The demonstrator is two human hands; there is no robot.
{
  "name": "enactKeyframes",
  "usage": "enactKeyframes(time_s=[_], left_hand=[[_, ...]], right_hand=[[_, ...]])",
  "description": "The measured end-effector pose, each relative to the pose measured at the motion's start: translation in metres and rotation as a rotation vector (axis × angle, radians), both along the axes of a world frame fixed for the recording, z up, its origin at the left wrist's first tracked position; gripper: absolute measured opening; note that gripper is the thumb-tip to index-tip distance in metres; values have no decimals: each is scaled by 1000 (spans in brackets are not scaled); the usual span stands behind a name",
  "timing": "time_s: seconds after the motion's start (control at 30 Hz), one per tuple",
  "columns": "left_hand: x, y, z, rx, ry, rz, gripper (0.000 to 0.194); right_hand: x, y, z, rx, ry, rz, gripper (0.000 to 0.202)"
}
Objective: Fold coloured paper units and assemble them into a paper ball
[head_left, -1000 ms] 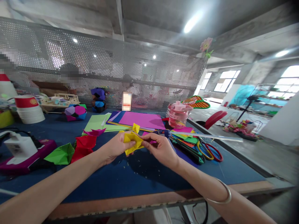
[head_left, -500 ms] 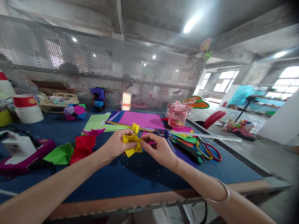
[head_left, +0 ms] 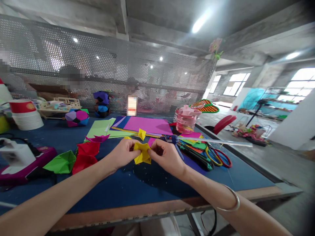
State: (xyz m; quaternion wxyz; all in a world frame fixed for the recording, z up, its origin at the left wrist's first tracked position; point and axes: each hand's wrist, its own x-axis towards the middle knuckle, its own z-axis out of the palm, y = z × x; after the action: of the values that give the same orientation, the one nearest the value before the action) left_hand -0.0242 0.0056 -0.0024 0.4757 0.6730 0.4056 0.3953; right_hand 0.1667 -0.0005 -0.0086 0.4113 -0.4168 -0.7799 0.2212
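Observation:
Between my two hands, above the blue tabletop, is a folded yellow paper piece (head_left: 142,154) with several pointed corners. My left hand (head_left: 124,153) pinches its left side, thumb in front. On the opposite side my right hand (head_left: 166,154) pinches it with thumb and fingers; the curled fingertips are partly hidden. Just behind stands another small yellow folded paper (head_left: 142,134). A dark blue glue gun (head_left: 171,139) with a long clear glue stick lies beyond my right hand. Red folded papers (head_left: 86,155) and a green one (head_left: 61,163) rest left of my left hand.
Purple paper sheets (head_left: 150,126) and light green sheets (head_left: 98,128) lie behind my hands. To the right are scissors (head_left: 222,158), a green-black cutter (head_left: 197,156) and a pink jug (head_left: 186,119). Stacked paper cups (head_left: 26,114) and a purple power strip (head_left: 43,157) stand left.
The yellow paper has turned to face me more squarely, its points spread between both hands. My right fingers have moved in closer on its right side. The view has shifted slightly.

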Motion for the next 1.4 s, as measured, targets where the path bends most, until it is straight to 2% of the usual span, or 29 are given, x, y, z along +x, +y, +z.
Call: enactKeyframes(time_s=[0.13,0.3,0.6,0.87,1.23,1.4], left_hand=[[-1,2,-4,-40,12,47,17],[1,1,-7,-64,-7,59,18],[7,-2,-5,-30,-39,86,12],[9,-2,-10,57,-6,126,9],[13,-4,-9,50,-22,203,7],[13,-5,-9,82,-27,188,7]], right_hand=[[-4,-2,-4,-42,-3,30,9],[-5,-1,-9,-185,36,102,13],[-5,-5,-6,33,-52,64,16],[-5,-3,-8,46,-49,65,14],[-6,-3,-10,35,-57,55,15],[-5,-3,-9,70,-45,75,17]])
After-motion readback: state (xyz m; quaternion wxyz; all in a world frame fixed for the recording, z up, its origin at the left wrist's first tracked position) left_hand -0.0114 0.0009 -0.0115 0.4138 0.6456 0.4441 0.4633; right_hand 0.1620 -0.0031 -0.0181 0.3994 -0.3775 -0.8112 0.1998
